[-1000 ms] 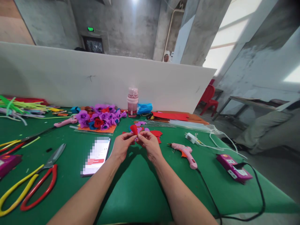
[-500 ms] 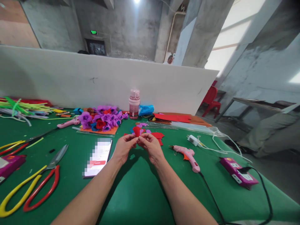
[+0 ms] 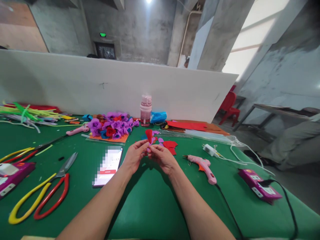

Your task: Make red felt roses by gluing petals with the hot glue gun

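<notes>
A small red petal (image 3: 149,135), curved like a cone, stands up between my two hands over the table. My left hand (image 3: 135,156) pinches its lower end from the left with closed fingertips. From the other side, my right hand (image 3: 163,158) grips the same low end, thumb and fingers pressed together. The fingertips hide the petal's base. Just behind the hands lie loose purple and blue petals (image 3: 160,140) and red cut pieces (image 3: 170,146). A pink glue gun (image 3: 201,164) rests to the right of my right hand.
Left of my arms lie a phone (image 3: 110,166) and large scissors (image 3: 65,165). Finished-looking purple and red flowers (image 3: 116,125) are heaped behind. A pink bottle (image 3: 146,111) stands near the white partition (image 3: 112,86). A purple power strip (image 3: 258,185) with a black cord lies at right.
The red petal has turned and now shows as a narrower, tilted cone above my fingertips. Both hands stay together at its base. The whole view has shifted slightly, with things appearing further right.
</notes>
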### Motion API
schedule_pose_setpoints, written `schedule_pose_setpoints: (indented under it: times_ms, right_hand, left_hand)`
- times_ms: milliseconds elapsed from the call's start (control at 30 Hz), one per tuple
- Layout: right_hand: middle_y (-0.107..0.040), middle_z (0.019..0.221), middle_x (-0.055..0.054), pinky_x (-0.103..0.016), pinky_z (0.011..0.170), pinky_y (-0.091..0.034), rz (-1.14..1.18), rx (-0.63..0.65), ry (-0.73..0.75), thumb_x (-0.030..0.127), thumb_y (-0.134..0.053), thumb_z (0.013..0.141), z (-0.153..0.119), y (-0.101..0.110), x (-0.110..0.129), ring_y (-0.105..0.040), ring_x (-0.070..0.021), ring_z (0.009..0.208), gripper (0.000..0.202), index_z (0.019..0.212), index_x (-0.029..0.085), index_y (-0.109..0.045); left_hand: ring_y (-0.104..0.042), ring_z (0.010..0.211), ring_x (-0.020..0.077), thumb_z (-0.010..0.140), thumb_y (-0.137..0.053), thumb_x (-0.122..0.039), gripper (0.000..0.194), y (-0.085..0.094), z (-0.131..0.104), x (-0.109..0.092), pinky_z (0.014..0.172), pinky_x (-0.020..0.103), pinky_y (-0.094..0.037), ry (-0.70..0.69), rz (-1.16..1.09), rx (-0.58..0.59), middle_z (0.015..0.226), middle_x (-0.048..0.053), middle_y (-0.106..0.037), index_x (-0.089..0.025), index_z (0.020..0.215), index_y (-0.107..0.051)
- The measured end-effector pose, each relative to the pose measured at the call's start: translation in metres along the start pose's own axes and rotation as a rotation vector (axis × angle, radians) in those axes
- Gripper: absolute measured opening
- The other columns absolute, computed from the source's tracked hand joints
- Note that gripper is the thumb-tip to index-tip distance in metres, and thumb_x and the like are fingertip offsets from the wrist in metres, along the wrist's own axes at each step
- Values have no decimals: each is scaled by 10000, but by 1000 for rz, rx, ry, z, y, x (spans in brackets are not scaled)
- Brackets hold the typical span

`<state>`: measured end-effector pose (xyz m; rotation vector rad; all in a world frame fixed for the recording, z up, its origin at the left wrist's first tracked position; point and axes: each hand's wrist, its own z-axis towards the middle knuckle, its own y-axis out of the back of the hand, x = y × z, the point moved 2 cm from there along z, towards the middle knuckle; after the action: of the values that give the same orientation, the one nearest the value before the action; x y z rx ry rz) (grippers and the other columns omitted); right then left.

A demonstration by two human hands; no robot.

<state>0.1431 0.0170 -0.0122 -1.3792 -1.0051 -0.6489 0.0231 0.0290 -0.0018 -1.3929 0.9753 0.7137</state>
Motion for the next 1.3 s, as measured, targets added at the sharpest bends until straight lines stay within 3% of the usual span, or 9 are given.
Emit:
schedule_pose_setpoints:
  times_ms: [167,300,433,567,733,933,1133,1300]
  right_hand:
    - [-602,554,35,-183,522,-387,-42,-53,37,360,-780,557,0,-2,-1,-517,-60,511,276,704,151,-676]
    - [-625,616,18,-205,551,-398,-141,-77,101,375,-768,560,0,-2,1,-506,-67,535,283,719,155,-691]
    - [-646,684,12,-222,611,-427,-260,-120,219,363,-751,587,1,1,10,-550,-94,615,266,780,189,-694]
    - [-662,681,-12,-268,695,-453,-237,-237,330,417,-694,643,1,8,20,-592,-133,678,239,690,183,-685]
    - [-680,894,-28,-304,780,-450,-406,-97,408,370,-685,675,-4,3,28,-601,-173,832,275,910,227,-692]
    - [-653,855,-16,-310,805,-437,-559,-31,543,302,-702,670,-7,2,30,-574,-181,847,154,816,255,-709]
    - [-640,822,-18,-336,861,-404,-608,-67,652,264,-711,658,-12,-3,35,-558,-193,873,97,754,252,-710]
    - [-646,906,-22,-331,853,-421,-547,6,607,262,-708,657,-11,-7,31,-572,-189,878,237,892,249,-683]
  left_hand:
    - [-561,630,106,511,-786,-314,318,-1,-2,1,625,237,-424,-49,115,-16,714,17,-659,-135,750,-675]
    - [-560,666,115,499,-786,-308,296,-1,-2,-4,659,236,-419,-132,179,-37,714,17,-664,-144,721,-680]
    - [-515,579,81,547,-761,-315,253,0,-2,-10,565,208,-390,-188,181,-72,668,1,-637,-141,697,-653]
    - [-474,471,58,623,-710,-362,268,-2,-5,-11,440,194,-348,-134,139,23,702,15,-640,-146,731,-593]
    - [-517,475,88,636,-693,-369,265,-8,-10,-11,442,217,-405,-137,235,73,669,6,-628,-154,756,-594]
    - [-521,484,108,646,-688,-344,205,-11,-12,-13,501,231,-413,-277,422,117,544,-8,-587,-160,728,-652]
    - [-539,523,115,620,-708,-324,195,-10,-13,-13,542,239,-424,-321,403,97,576,-3,-604,-166,721,-653]
    - [-513,490,100,613,-708,-272,138,-10,-13,-14,520,229,-404,-326,421,45,534,-22,-579,-168,666,-635]
